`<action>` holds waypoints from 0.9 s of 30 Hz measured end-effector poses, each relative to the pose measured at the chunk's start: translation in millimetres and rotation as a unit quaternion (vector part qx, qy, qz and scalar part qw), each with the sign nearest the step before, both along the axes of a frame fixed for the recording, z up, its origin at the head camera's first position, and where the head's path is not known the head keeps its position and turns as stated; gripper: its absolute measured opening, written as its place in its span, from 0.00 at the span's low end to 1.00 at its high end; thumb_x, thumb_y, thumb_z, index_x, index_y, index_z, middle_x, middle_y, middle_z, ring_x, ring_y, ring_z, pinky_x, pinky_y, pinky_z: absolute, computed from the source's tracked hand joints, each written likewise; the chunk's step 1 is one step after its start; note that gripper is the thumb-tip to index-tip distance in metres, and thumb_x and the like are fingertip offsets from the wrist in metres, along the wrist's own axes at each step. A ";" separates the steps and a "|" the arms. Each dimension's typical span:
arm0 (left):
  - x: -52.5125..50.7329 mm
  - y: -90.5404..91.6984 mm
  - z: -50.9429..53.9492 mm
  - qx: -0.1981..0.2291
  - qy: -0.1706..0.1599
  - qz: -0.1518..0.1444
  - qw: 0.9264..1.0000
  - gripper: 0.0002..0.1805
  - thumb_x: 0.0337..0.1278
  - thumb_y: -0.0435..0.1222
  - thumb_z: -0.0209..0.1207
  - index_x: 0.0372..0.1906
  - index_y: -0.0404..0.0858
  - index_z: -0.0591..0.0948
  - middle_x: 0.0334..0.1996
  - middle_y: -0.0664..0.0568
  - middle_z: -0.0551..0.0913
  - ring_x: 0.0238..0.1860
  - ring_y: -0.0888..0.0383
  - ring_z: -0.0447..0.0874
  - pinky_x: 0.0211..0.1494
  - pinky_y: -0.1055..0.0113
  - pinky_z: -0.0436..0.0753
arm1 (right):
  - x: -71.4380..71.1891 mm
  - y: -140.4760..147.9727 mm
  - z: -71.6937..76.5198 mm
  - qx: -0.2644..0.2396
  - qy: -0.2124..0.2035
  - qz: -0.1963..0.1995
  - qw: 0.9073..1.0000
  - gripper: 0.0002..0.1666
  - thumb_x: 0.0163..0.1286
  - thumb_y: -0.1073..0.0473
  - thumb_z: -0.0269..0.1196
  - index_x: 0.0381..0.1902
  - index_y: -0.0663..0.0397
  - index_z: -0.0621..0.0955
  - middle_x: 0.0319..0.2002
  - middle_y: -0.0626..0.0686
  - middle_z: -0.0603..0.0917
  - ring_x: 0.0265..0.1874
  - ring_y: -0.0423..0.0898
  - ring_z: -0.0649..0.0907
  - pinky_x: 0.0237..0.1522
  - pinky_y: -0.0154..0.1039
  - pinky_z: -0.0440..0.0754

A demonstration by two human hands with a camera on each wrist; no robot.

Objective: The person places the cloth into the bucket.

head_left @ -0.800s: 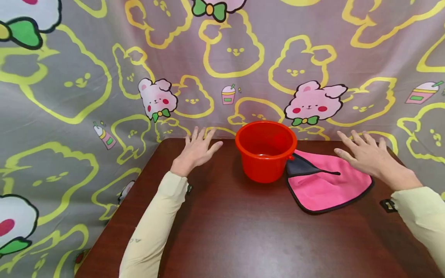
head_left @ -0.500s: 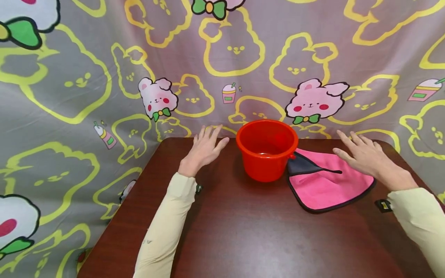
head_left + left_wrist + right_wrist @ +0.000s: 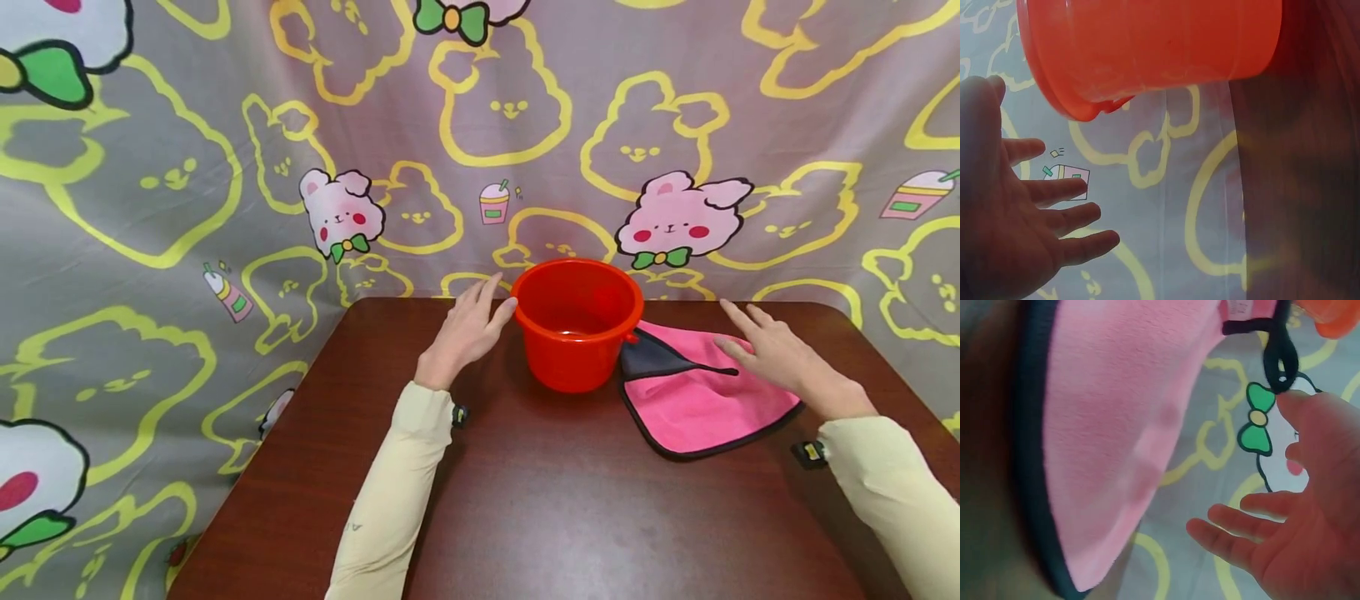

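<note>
A red plastic bucket (image 3: 570, 362) stands upright near the back of the table. Just left of its rim is my left hand (image 3: 467, 329), fingers extended, thumb close to the bucket; whether they touch I cannot tell. In the left wrist view the left hand (image 3: 1016, 219) holds nothing, palm showing, with the bucket (image 3: 1160, 44) above it. Right of the bucket lies a pink cloth (image 3: 705, 417) with dark edging, a dark folded corner and a loop (image 3: 1280, 356). My right hand (image 3: 780, 358) hovers over the cloth's right side, fingers extended, holding nothing.
The dark brown wooden table (image 3: 540, 517) reaches back to a grey curtain (image 3: 412, 108) with cartoon bears and rabbits, which also hangs along the left side. Small dark devices (image 3: 810, 454) sit at both wrists.
My left hand has moved right, up to the bucket's rim. The right hand has shifted slightly left over the cloth. Bucket and cloth stay where they were.
</note>
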State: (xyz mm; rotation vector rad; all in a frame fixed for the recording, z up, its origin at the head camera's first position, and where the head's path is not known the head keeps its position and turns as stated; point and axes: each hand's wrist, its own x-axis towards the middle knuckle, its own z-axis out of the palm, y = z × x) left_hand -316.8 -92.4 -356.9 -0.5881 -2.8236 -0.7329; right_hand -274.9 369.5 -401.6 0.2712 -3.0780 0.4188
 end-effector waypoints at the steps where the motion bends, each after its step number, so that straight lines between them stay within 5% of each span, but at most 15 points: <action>1: 0.4 1.5 -1.2 0.009 -0.006 -0.001 1.000 0.40 0.68 0.65 0.37 0.78 0.50 0.53 0.75 0.45 0.58 0.75 0.43 0.56 0.74 0.41 0.62 | 0.6 0.0 -2.1 0.003 0.000 0.002 1.000 0.51 0.72 0.37 0.53 0.79 0.52 0.43 0.69 0.82 0.52 0.63 0.83 0.57 0.59 0.78 0.59; 7: -0.7 11.6 -7.8 0.076 -0.020 0.003 0.997 0.40 0.68 0.66 0.37 0.78 0.51 0.52 0.76 0.48 0.58 0.75 0.45 0.58 0.75 0.46 0.62 | 1.9 -2.8 -12.7 0.012 0.019 0.031 0.999 0.46 0.71 0.44 0.59 0.76 0.61 0.53 0.63 0.80 0.62 0.61 0.79 0.64 0.58 0.75 0.66; 13: -2.4 22.0 -14.2 0.124 -0.040 -0.004 0.991 0.41 0.68 0.65 0.38 0.78 0.49 0.51 0.75 0.47 0.60 0.74 0.47 0.60 0.75 0.47 0.63 | 1.0 -7.1 -21.3 0.019 -0.018 0.039 0.999 0.48 0.68 0.38 0.60 0.73 0.61 0.59 0.63 0.78 0.64 0.61 0.77 0.67 0.56 0.74 0.69; 22: -1.4 30.8 -22.2 0.169 -0.044 0.007 0.985 0.35 0.74 0.57 0.39 0.77 0.44 0.54 0.74 0.48 0.61 0.73 0.48 0.62 0.75 0.50 0.63 | -1.2 -14.2 -30.2 0.042 -0.047 0.047 0.997 0.48 0.63 0.45 0.66 0.72 0.63 0.61 0.62 0.80 0.65 0.60 0.77 0.67 0.56 0.72 0.71; 27: 1.4 33.9 -25.4 0.192 -0.049 0.013 0.980 0.32 0.75 0.52 0.40 0.77 0.43 0.55 0.74 0.47 0.62 0.73 0.49 0.63 0.76 0.52 0.63 | -1.7 -20.1 -32.8 0.045 -0.055 0.074 0.995 0.44 0.61 0.54 0.69 0.70 0.67 0.65 0.36 0.63 0.80 0.42 0.61 0.78 0.44 0.54 0.81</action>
